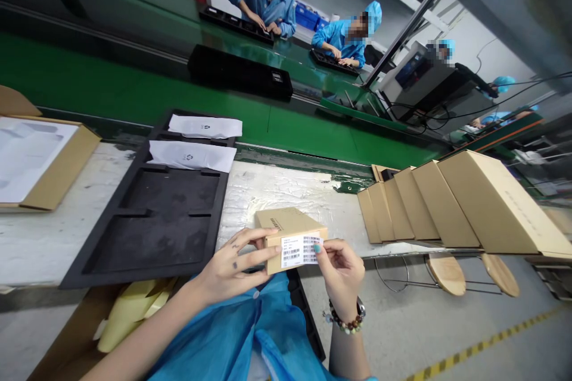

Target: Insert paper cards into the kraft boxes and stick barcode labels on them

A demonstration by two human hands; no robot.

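A small brown cardboard box [286, 221] is tilted in front of me at the bench edge, its narrow side facing me. On that side sits a white barcode label [292, 252]. My left hand [239, 262] grips the box's left end, fingers over its top and front. The thumb and fingers of my right hand [342, 268] pinch the label's right end, which looks slightly lifted from the cardboard. Left of the box lies a black tray [167, 223] with wide recesses. Two white printed sleeves [192, 156] rest across its far part.
Brown boxes [415, 202] stand in a slanted row on the right. An open carton [58, 166] with a white insert is at far left. Beyond the bench runs a green conveyor [147, 83] carrying a long black tray [239, 71]. Co-workers [272, 3] in blue work across it.
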